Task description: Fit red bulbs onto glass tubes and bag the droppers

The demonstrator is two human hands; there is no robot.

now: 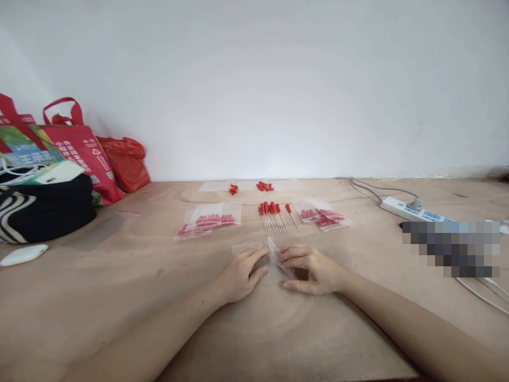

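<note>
A small clear plastic bag (273, 273) lies between my two hands near the middle of the table. My left hand (244, 271) rests on its left side, fingers apart from the thumb. My right hand (312, 269) is at its right side, where a raised flap meets the fingertips; thumb and fingers are spread. Just beyond lie several red-capped droppers (272, 215) in a row, with a single one (292, 215) to their right. Filled clear bags with red caps lie to the left (209, 220) and to the right (323, 215).
Loose red caps (264, 186) and more caps (233, 189) lie near the wall. Shopping bags (83, 151), a black cloth item (47, 209) and a white object (24, 255) are at the left. A power strip (415, 211) with cables sits at the right.
</note>
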